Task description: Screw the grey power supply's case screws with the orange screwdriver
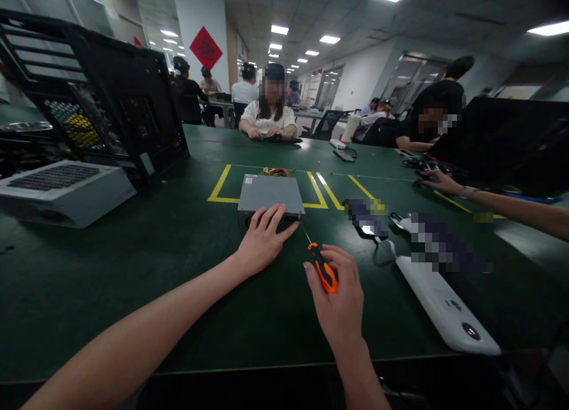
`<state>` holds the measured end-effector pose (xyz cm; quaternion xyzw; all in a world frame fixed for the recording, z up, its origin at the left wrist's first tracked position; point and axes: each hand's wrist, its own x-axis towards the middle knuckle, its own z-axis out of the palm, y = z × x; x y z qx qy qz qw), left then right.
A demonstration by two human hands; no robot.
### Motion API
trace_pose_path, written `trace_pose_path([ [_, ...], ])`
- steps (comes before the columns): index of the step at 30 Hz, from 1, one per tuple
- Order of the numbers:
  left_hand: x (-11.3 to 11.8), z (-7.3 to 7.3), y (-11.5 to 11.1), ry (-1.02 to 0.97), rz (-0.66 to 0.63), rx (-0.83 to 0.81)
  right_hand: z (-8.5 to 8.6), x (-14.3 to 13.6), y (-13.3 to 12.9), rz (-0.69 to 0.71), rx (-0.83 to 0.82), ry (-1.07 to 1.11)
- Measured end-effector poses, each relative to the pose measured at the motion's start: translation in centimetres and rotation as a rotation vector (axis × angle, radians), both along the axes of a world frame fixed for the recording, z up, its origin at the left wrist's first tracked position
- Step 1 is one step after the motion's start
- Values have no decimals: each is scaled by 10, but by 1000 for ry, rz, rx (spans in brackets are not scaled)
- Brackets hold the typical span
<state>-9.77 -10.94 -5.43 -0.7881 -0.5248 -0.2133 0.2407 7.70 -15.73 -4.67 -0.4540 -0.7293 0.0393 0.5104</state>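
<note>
A grey metal computer power supply [270, 192] lies on the green table in front of me, its coloured cables showing behind it. My left hand [263, 242] holds it at the near edge, fingers spread over the top and thumb stretched along the front face. In my right hand [340, 291] is a screwdriver [323, 269] with an orange and black handle, held between thumb and fingers. Its thin shaft points up and left to the right end of the power supply's near face. Whether the tip sits in a screw is too small to tell.
At the left stand a black computer case [128, 111] and a second power supply [66, 191]. Yellow tape [217, 191] marks the table [186, 321]. To the right lie a white elongated device [444, 306] and phones. Another person's hand [444, 182] reaches towards cables; someone sits opposite.
</note>
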Motion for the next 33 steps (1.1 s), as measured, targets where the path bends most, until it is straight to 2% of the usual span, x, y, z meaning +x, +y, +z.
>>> trace_pose_path([
  [5, 0, -1, 0, 5, 1, 11, -4, 0, -1, -2, -69, 27],
  [12, -2, -3, 1, 11, -3, 30, -6, 1, -2, -1, -38, -29],
  [33, -3, -5, 2, -9, -20, 12, -6, 2, -6, 13, -5, 3],
])
